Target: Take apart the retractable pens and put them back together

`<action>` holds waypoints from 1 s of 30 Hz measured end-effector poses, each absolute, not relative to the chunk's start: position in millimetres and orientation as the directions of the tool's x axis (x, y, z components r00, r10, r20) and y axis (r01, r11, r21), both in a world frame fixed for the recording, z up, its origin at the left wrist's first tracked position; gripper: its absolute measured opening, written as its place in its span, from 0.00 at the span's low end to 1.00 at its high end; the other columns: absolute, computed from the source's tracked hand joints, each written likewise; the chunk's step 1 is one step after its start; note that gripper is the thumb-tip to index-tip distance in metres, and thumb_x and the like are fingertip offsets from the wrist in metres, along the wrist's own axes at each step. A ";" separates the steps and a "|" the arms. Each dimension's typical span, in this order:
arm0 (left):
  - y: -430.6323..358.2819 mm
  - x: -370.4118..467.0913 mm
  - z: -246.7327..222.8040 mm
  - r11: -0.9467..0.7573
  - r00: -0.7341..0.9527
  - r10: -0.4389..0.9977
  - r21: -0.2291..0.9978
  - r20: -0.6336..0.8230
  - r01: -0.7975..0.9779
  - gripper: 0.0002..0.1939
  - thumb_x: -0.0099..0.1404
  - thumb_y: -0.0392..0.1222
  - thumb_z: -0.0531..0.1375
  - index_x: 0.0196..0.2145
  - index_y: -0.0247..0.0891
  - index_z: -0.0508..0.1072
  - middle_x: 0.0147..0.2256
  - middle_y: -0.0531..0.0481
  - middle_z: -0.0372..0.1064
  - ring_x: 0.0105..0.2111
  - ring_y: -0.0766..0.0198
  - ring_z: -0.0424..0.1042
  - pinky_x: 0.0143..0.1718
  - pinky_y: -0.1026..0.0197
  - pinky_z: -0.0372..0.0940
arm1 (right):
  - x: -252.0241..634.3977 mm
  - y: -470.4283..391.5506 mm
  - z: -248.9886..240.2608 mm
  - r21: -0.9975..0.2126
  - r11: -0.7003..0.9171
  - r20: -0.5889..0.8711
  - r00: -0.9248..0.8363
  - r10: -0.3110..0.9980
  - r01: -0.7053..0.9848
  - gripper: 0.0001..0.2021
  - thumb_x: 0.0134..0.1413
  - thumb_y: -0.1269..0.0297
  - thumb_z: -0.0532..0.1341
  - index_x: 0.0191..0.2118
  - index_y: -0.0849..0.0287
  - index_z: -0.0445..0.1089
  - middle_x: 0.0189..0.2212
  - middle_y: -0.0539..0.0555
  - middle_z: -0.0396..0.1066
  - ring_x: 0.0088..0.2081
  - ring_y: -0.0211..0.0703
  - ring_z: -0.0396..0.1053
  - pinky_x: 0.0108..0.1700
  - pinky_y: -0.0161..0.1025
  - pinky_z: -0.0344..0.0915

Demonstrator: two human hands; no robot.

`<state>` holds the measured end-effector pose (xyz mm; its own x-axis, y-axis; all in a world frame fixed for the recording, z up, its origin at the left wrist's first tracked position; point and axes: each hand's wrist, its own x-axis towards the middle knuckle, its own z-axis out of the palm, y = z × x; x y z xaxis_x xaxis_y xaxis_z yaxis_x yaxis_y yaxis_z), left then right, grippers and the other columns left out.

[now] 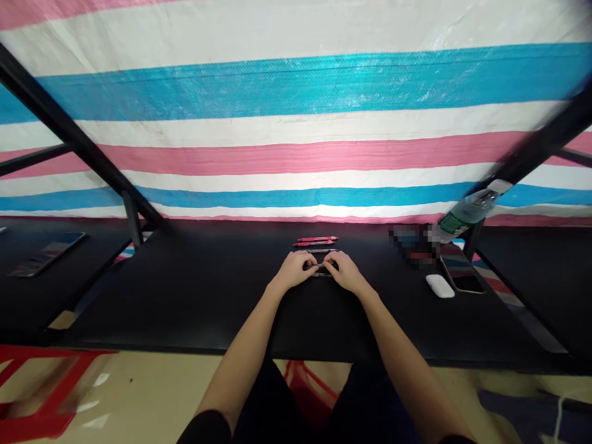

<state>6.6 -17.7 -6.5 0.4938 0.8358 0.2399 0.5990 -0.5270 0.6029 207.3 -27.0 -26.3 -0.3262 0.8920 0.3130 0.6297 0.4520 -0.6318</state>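
Head view, watched remotely. I have the left hand (296,269) and right hand (346,271) facing each other over the smooth black counter (203,283). Fingers of both: bent into pinches, thumb toward forefinger, grasping a thin straight pen (320,265) between them; I see only a short, pale length of its barrel. Just on the near side lies a dark pen (322,275), partly covered. Beyond the hands I log a slender grey-black pen (322,251), then two red pens (318,238), slim cylinders roughly parallel.

Right side, well apart: white earbud case (439,286), rounded, pebble-like; beside it a flat, glassy smartphone (462,271); near that, a clear plastic bottle (468,214) with green label. Backdrop: creased woven plastic sheet (296,86), striped blue, pink and white.
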 end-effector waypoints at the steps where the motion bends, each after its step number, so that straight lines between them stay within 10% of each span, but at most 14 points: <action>1: -17.8 6.5 -6.8 -0.528 0.490 0.836 0.608 0.247 0.593 0.06 0.61 0.42 0.60 0.30 0.38 0.74 0.30 0.51 0.71 0.32 0.63 0.68 0.36 0.61 0.59 | 207.1 -27.2 -26.2 -0.626 0.446 0.315 -0.316 0.895 0.639 0.09 0.61 0.65 0.54 0.29 0.56 0.65 0.27 0.53 0.69 0.33 0.45 0.62 0.39 0.42 0.58; 21: -20.9 9.3 2.0 -0.393 0.345 0.910 0.749 0.232 0.533 0.20 0.70 0.48 0.49 0.25 0.36 0.69 0.25 0.50 0.70 0.26 0.65 0.66 0.30 0.64 0.57 | 205.2 -28.9 -22.4 -0.573 0.449 0.458 -0.186 0.869 0.686 0.15 0.64 0.61 0.51 0.28 0.56 0.68 0.25 0.54 0.64 0.33 0.46 0.62 0.37 0.41 0.59; 30: -21.7 10.6 -3.4 -0.502 0.437 0.847 0.728 0.305 0.467 0.09 0.65 0.45 0.57 0.35 0.38 0.72 0.31 0.52 0.71 0.29 0.66 0.67 0.33 0.65 0.60 | 203.4 -30.0 -24.3 -0.611 0.460 0.422 -0.226 0.878 0.644 0.12 0.62 0.63 0.52 0.30 0.57 0.69 0.29 0.55 0.69 0.35 0.46 0.65 0.38 0.41 0.61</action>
